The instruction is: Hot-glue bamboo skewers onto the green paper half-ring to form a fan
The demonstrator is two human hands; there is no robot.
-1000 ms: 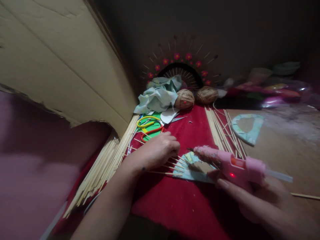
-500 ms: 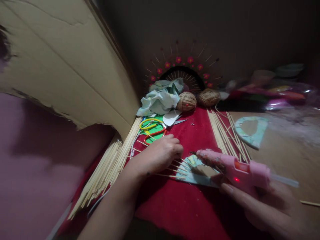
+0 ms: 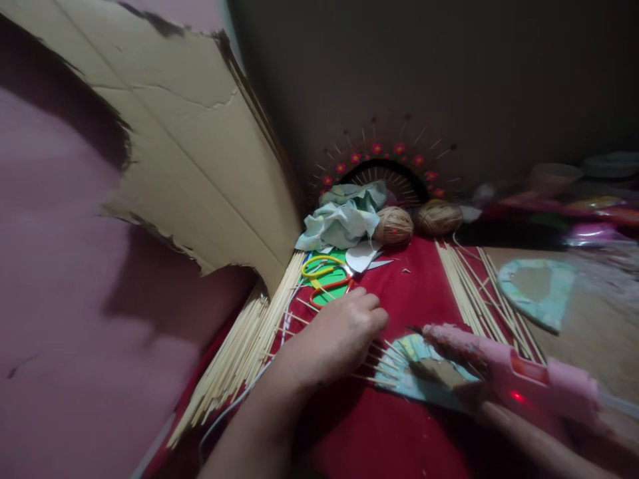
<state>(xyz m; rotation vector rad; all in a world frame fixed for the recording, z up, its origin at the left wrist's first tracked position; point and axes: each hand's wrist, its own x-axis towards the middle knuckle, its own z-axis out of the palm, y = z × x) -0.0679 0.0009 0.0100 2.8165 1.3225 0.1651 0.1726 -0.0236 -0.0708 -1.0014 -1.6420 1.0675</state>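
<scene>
My left hand (image 3: 344, 336) has its fingers curled and pinched over thin wooden sticks (image 3: 384, 359); the fingertips are partly hidden behind the hand. These sticks fan out leftward from a half-ring covered in pale blue-green patterned fabric (image 3: 434, 392), which lies on red cloth (image 3: 369, 436). In my right hand (image 3: 534, 442) is a pink hot glue gun (image 3: 534, 369) with a red light glowing. Its dark nozzle points left, just above the half-ring's upper edge. Part of the right hand and the gun's handle are dim and cut off by the frame.
Scissors (image 3: 327, 289) lie beyond my left hand, near crumpled fabric (image 3: 339, 223) and twine balls (image 3: 394, 225). Stick bundles lie left (image 3: 224, 362) and right (image 3: 464, 286). Another fabric-covered half-ring (image 3: 536, 287) rests at right. Torn cardboard (image 3: 200, 133) leans at left.
The whole view has shifted, so everything appears farther right and lower. Relative to the half-ring, my left hand and the glue gun have hardly moved.
</scene>
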